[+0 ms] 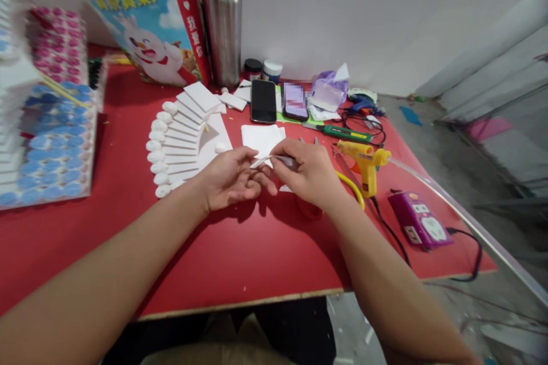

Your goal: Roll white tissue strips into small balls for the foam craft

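Note:
My left hand point(233, 177) is turned palm up, its fingers loosely curled and its thumb beside one end of a thin white strip point(262, 161), which looks like folded paper or cloth. From the other side, my right hand point(303, 168) pinches that strip between thumb and fingers. Behind the hands lies a small stack of white square sheets point(261, 138). To the left, several flat white sticks with round white ends point(159, 149) are fanned out on white boards point(218, 128). Scissors, partly hidden, have yellow handles point(353, 188) that show beside my right hand.
On the red table point(240, 256) are a yellow glue gun point(363, 159), a purple box point(417, 219) with a cable, a green-handled tool point(346, 133) and two phones point(263, 101). A steel flask point(222, 28) stands behind. Trays of blue pieces point(55, 148) stand left.

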`<action>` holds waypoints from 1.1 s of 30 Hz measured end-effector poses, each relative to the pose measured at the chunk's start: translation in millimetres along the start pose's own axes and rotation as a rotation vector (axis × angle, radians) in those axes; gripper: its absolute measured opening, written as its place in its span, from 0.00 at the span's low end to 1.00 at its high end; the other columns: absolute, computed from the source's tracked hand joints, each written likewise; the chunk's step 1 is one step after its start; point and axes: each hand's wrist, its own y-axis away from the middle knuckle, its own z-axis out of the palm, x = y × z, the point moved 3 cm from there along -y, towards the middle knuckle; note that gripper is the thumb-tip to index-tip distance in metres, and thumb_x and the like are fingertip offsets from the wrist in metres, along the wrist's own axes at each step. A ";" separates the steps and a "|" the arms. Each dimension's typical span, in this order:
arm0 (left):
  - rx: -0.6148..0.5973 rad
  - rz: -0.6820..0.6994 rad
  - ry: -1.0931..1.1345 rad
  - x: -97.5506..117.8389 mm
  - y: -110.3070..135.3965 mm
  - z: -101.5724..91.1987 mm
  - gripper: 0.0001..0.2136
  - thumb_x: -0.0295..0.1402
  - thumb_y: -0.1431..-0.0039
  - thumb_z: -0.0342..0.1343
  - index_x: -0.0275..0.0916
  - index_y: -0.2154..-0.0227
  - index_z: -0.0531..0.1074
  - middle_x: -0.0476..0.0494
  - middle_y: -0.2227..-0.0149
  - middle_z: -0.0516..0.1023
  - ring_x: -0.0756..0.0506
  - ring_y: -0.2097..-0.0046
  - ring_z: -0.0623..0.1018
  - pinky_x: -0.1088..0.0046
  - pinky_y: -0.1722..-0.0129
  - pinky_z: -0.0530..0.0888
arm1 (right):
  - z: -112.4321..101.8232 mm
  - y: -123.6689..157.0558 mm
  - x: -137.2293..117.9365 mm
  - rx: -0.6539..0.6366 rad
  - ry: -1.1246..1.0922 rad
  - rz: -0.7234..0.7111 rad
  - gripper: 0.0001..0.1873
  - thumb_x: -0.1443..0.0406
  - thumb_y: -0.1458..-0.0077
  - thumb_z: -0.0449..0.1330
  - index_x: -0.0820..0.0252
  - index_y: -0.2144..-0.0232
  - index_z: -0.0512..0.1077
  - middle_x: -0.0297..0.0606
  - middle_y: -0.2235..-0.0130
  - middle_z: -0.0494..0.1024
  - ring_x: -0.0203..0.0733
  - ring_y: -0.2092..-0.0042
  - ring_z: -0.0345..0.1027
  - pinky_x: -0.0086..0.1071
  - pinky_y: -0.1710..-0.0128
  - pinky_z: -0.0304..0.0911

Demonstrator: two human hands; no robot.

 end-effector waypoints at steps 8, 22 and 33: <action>-0.152 -0.077 0.243 -0.6 3.0 -3.7 0.12 0.31 0.39 0.48 0.32 0.74 0.73 0.37 0.77 0.77 0.53 0.87 0.63 0.84 0.93 0.55 | 1.7 -0.5 -0.4 -0.055 0.083 -0.070 0.07 0.69 0.41 0.57 0.60 0.63 0.75 0.42 0.62 0.81 0.42 0.62 0.72 0.34 0.62 0.60; 0.086 0.344 -0.343 1.9 6.3 4.2 0.10 0.35 0.35 0.51 0.37 0.71 0.68 0.46 0.79 0.75 0.54 0.85 0.64 0.79 0.86 0.56 | -0.3 0.5 1.8 0.007 -0.025 0.074 0.07 0.68 0.42 0.60 0.62 0.72 0.75 0.33 0.76 0.75 0.33 0.75 0.64 0.28 0.72 0.55; 0.604 0.850 -1.589 3.8 15.2 12.9 0.14 0.34 0.28 0.43 0.36 0.66 0.70 0.42 0.68 0.75 0.44 0.68 0.73 0.67 0.69 0.61 | 15.6 0.0 0.0 0.041 -0.721 0.593 0.05 0.68 0.49 0.61 0.61 0.76 0.72 0.32 0.83 0.75 0.37 0.83 0.70 0.27 0.83 0.65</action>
